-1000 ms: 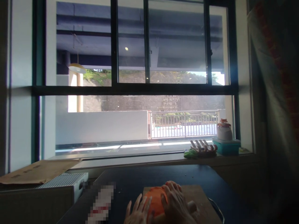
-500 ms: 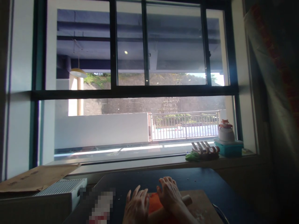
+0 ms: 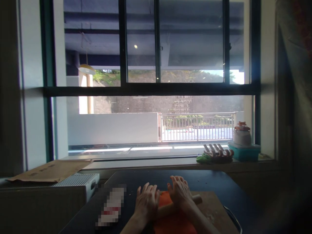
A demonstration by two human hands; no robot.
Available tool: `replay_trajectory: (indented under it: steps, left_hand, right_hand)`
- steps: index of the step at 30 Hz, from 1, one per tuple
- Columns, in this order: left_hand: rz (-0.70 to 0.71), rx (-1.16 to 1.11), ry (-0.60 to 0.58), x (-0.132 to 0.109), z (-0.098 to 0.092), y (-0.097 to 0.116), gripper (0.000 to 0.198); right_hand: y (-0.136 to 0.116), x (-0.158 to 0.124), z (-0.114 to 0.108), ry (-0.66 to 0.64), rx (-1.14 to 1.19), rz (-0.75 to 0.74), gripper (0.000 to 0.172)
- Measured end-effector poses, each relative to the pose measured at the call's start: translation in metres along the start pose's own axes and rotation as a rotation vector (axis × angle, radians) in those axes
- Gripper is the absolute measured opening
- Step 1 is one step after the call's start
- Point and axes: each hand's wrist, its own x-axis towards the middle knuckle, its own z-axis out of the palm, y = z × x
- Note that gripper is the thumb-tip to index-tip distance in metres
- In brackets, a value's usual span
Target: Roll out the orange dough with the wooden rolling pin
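Palms down and fingers loosely spread, the left hand [image 3: 147, 201] and the right hand [image 3: 180, 193] lie over a wooden pin [image 3: 167, 210], neither wrapped around it nor pinching anything. From my remote seat I see the pin running slantwise across an orange sheet [image 3: 174, 224], which lies on a tan board [image 3: 214, 208] on a dark table [image 3: 151, 175]. I judge that the hands sit apart so their weight falls along the pin's length, and that the fingers point forward, past the pin, to leave it free to turn. The board probably serves to keep the sheet off the table; pale crumbs [image 3: 211, 215] dot its right side, and a metal loop [image 3: 234, 217] curves beyond its right edge. I cannot see the pin's left end, covered by the left hand, nor the sheet's near edge, cut off by the bottom of the view. Forearms and hands also hide parts of the sheet, so I can't make out its full outline, its thickness or what it is made of. Left of the hands, a pixelated patch [image 3: 112, 204] masks something pale with a red streak.
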Motion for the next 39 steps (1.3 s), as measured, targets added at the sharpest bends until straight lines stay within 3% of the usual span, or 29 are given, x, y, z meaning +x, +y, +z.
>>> replay_trajectory:
  steps: [3,6,12,15,19,24,27,33,39]
  left_hand:
    - [0.02,-0.015,0.123,0.012,0.001,-0.002,0.044]
    - [0.063,-0.041,0.171,0.007,0.003,0.0,0.041]
    - [0.076,-0.119,0.047,-0.026,0.003,0.008,0.042]
    - [0.047,-0.122,-0.058,-0.029,0.002,0.008,0.046]
    - [-0.01,-0.118,-0.077,-0.007,0.006,0.002,0.046]
    - [-0.079,-0.09,-0.004,0.03,0.012,-0.008,0.042]
    - [-0.068,-0.075,0.044,0.038,0.01,-0.008,0.036]
    - [0.062,-0.103,0.06,0.007,0.006,-0.003,0.036]
    - [0.176,-0.183,-0.012,-0.021,0.008,-0.008,0.047]
  right_hand:
    - [-0.002,0.018,0.004,-0.038,-0.02,0.026,0.042]
    - [0.0,0.017,0.008,-0.059,-0.032,0.024,0.043]
    - [0.005,-0.019,0.001,-0.051,-0.069,-0.006,0.041]
    - [0.008,-0.029,-0.002,-0.072,-0.077,-0.039,0.04]
    - [0.009,-0.014,0.0,-0.084,-0.065,-0.026,0.038]
    - [0.006,0.023,0.007,-0.095,-0.047,0.023,0.038]
    - [0.003,0.033,0.007,-0.099,-0.044,0.034,0.036]
    - [0.001,0.001,-0.003,-0.093,-0.026,0.01,0.036]
    - [0.001,-0.03,-0.012,-0.048,-0.01,-0.049,0.031]
